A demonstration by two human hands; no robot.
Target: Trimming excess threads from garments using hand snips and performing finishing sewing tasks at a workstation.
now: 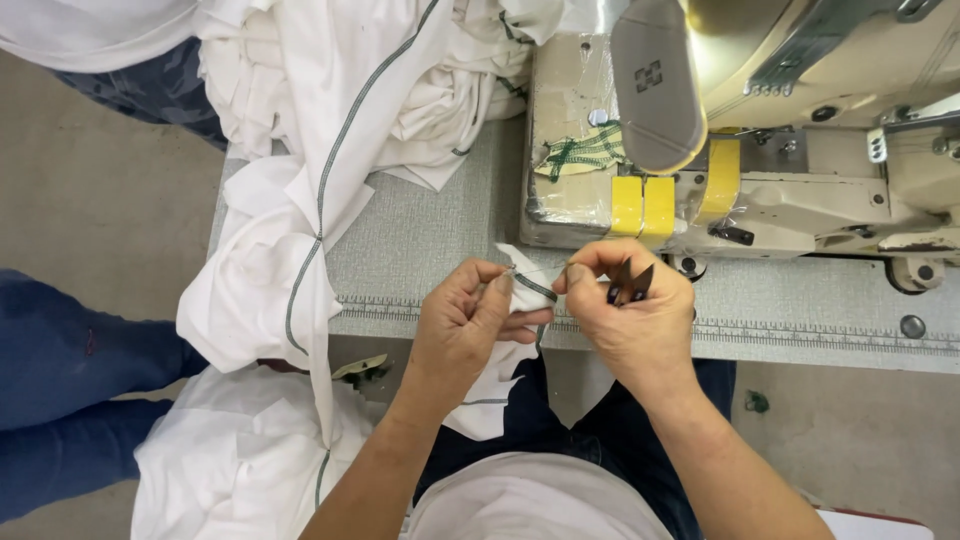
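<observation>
My left hand [465, 325] pinches a small white fabric piece [520, 270] with a dark green stitched edge, at the table's front edge. My right hand [632, 315] grips the same strip's other end between thumb and forefinger. That hand also holds small dark thread snips [630, 283], blades pointing up. The fabric piece hangs down between my hands over my lap.
A beige sewing machine [800, 180] stands on the grey table [430, 240], with yellow tape patches and a green-and-white thread scrap [580, 152]. A heap of white garments with green seams [340, 100] lies at left and spills off the edge. Another person's blue-trousered legs [60, 380] are at far left.
</observation>
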